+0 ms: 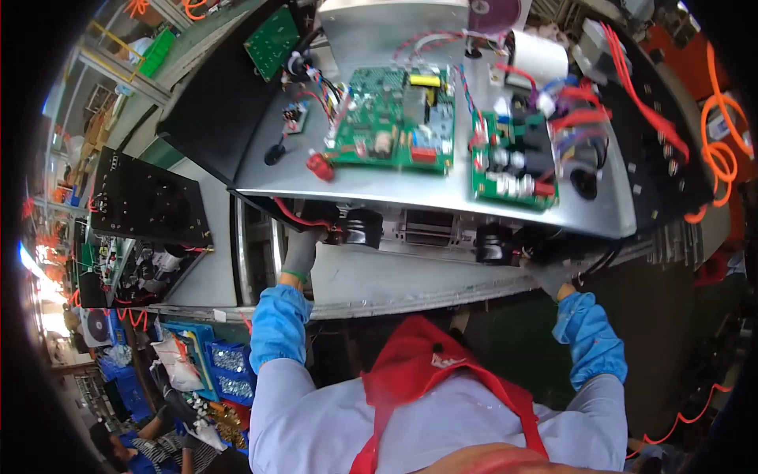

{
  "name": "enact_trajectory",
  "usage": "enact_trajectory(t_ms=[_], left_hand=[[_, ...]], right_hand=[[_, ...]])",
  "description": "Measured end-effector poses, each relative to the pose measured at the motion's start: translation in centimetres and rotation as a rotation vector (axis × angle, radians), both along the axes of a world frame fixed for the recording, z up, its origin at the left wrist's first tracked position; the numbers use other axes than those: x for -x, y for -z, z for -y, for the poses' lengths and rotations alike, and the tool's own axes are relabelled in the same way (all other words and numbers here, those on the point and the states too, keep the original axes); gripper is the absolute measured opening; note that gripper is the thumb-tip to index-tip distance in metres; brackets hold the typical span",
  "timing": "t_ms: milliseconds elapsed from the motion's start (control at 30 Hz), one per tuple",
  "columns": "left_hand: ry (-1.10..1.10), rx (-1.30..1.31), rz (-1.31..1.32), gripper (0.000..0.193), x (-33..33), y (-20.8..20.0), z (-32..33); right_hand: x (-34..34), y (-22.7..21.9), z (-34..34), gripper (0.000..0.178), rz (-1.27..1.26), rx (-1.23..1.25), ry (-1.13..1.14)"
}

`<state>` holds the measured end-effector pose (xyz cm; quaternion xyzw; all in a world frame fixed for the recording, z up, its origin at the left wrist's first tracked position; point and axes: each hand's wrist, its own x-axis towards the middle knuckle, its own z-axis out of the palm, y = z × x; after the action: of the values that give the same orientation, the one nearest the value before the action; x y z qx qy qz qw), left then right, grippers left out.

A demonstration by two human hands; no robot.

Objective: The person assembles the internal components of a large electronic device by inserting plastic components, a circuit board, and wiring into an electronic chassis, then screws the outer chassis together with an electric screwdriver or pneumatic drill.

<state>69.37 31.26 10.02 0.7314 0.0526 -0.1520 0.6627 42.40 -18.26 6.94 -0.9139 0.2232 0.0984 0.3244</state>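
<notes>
A: How do my hands stand?

B: From where you stand, your left hand (301, 254) is between ten and eleven o'clock, at the near edge of the opened chassis (371, 185), beside a red wire (290, 216). Your right hand (547, 276) is between one and two, near a black cable (606, 261). Fingertips partly hidden; grasping or merely touching, cannot tell. Chassis lies at twelve. Advisable: bear evenly on rigid parts, fingers off wiring.

A: Obstructions?

B: That cable, by your right. Farther out: second unit (150, 193) at ten, blue bin (233, 374) at nine, orange hose (718, 99) at two.
</notes>
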Motion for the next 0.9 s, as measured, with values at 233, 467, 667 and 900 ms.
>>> enact_trajectory(t_ms=[233, 467, 667, 900], left_hand=[[-0.063, -0.037, -0.177, 0.021, 12.2, -13.5, -2.2], [-0.185, -0.234, -0.062, 0.028, 19.8, -15.7, -1.6], [-0.247, -0.221, -0.045, 0.03, 19.5, -14.7, -1.6], [-0.27, -0.659, 0.344, 0.064, 13.2, -13.0, -1.4]], right_hand=[[6.6, -13.8, -1.2, 0.034, -0.06, -0.378, 0.172], [9.9, -15.7, 0.1, 0.032, 0.029, -0.5, 0.202], [10.1, -15.5, 0.3, 0.032, 0.018, -0.477, 0.215], [4.3, -16.7, 1.3, 0.033, 0.352, -0.438, 0.174]])
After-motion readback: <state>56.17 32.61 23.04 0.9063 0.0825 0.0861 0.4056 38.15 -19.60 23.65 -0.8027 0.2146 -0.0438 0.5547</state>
